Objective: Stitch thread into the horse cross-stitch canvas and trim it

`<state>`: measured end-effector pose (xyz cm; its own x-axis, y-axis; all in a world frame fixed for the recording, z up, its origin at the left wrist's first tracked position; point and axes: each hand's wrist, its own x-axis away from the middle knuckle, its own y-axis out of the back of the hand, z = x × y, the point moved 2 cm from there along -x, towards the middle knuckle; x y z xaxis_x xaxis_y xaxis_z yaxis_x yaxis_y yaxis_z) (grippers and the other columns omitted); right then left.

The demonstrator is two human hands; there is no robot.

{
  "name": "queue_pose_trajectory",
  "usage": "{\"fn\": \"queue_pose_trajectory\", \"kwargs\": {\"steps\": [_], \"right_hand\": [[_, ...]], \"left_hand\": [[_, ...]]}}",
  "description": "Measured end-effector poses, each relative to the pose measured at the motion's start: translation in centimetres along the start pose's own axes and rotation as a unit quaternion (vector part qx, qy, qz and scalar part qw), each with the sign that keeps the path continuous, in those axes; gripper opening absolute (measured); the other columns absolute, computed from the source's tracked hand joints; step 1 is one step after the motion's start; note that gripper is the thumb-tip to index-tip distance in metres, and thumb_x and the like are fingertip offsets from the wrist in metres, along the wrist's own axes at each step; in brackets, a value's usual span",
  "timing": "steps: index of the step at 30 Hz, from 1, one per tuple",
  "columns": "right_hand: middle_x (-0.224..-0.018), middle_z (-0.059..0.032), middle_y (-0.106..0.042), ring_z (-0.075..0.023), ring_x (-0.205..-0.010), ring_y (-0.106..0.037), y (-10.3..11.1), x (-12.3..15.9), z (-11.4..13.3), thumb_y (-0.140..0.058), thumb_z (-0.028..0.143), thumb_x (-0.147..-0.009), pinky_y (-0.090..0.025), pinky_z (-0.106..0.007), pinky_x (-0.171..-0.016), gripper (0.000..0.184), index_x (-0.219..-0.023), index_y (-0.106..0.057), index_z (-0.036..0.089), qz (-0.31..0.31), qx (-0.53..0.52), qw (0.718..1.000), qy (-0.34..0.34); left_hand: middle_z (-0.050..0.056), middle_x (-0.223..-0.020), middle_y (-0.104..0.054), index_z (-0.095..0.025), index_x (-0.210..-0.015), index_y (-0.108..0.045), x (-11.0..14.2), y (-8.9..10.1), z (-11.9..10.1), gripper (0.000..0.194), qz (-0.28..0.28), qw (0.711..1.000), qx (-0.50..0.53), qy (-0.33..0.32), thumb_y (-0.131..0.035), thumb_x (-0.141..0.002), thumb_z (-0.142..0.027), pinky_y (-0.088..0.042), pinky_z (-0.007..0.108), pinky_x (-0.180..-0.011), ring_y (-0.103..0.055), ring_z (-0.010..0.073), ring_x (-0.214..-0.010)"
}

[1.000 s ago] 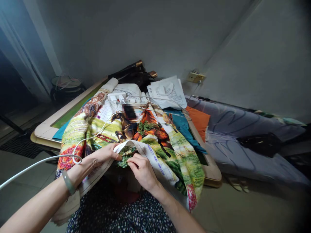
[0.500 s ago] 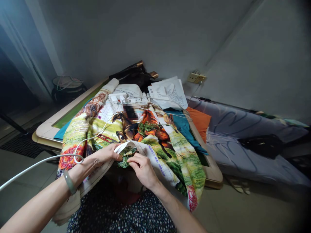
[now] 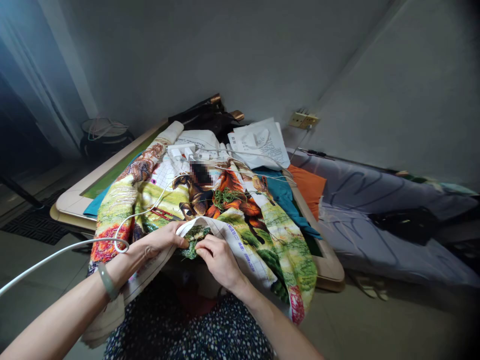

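Observation:
A large cross-stitch cloth (image 3: 262,220) with horses and green fields lies over the table and my lap. Its near edge is folded back, showing the stitched green underside (image 3: 195,236). My left hand (image 3: 159,241) pinches that folded edge from the left, thumb on top. My right hand (image 3: 217,260) presses its fingertips together on the green patch right beside the left thumb; whether a needle is between them is too small to tell. A loose bunch of green thread (image 3: 225,196) rests on the cloth above my hands.
A white cable (image 3: 75,245) loops across my left wrist and runs up to a white power strip (image 3: 180,149). White bags (image 3: 258,142) and teal and orange cloths (image 3: 307,185) sit further back. A low table edge (image 3: 330,270) is at right, a grey mattress (image 3: 375,200) beyond.
My right hand has shifted slightly up and left on the green patch. The left hand and the cloth stay where they were.

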<state>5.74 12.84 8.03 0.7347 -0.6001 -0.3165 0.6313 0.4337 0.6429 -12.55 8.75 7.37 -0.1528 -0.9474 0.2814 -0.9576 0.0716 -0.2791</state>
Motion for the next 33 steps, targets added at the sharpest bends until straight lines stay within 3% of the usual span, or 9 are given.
{"fn": "queue_pose_trajectory", "kwargs": {"steps": [5,12,19,27,33], "right_hand": [[-0.082,-0.0023,-0.066,-0.0152,-0.075,-0.063,0.3,0.1,0.5,-0.06,0.005,-0.092,-0.046,-0.025,-0.067,0.02,-0.085,-0.074,0.018,0.027,0.088,0.995,0.03],[-0.079,-0.0023,-0.064,-0.015,-0.068,-0.057,-0.1,-0.1,1.4,-0.058,0.006,-0.092,-0.04,-0.028,-0.06,0.023,-0.077,-0.069,0.018,0.03,0.214,0.974,0.061],[-0.078,-0.0025,-0.063,-0.0156,-0.069,-0.057,0.2,-0.1,1.5,-0.053,0.003,-0.092,-0.041,-0.029,-0.06,0.026,-0.08,-0.07,0.018,0.043,0.202,0.976,0.074],[-0.081,-0.0037,-0.064,-0.0174,-0.073,-0.057,0.1,-0.2,2.1,-0.053,-0.001,-0.086,-0.039,-0.029,-0.06,0.026,-0.077,-0.068,0.018,0.041,0.242,0.966,0.084],[-0.081,-0.0033,-0.066,-0.0157,-0.071,-0.06,-0.1,-0.4,1.4,-0.056,0.006,-0.093,-0.043,-0.027,-0.063,0.022,-0.081,-0.071,0.017,0.033,0.165,0.983,0.072]], "left_hand": [[-0.001,-0.082,-0.07,-0.014,-0.102,-0.072,-0.1,0.0,0.1,0.048,0.0,1.0,-0.004,-0.001,-0.078,-0.054,-0.013,-0.042,0.026,-0.063,-0.056,0.0142,-0.068],[-0.002,-0.079,-0.069,-0.013,-0.1,-0.072,-0.4,0.4,0.5,0.047,0.0,1.0,-0.012,-0.01,-0.077,-0.054,-0.013,-0.041,0.025,-0.063,-0.054,0.0135,-0.068],[0.0,-0.089,-0.071,-0.015,-0.109,-0.071,-0.9,1.0,1.2,0.053,0.031,0.999,-0.016,-0.024,-0.08,-0.057,-0.016,-0.043,0.027,-0.067,-0.058,0.0163,-0.074],[0.001,-0.085,-0.07,-0.013,-0.107,-0.07,-1.2,1.2,1.3,0.051,0.036,0.998,-0.048,-0.02,-0.081,-0.057,-0.02,-0.042,0.028,-0.067,-0.056,0.0163,-0.072],[-0.001,-0.08,-0.068,-0.011,-0.104,-0.069,-0.8,0.9,1.0,0.048,0.025,0.998,-0.049,-0.026,-0.077,-0.058,-0.018,-0.039,0.028,-0.066,-0.053,0.0161,-0.072]]}}
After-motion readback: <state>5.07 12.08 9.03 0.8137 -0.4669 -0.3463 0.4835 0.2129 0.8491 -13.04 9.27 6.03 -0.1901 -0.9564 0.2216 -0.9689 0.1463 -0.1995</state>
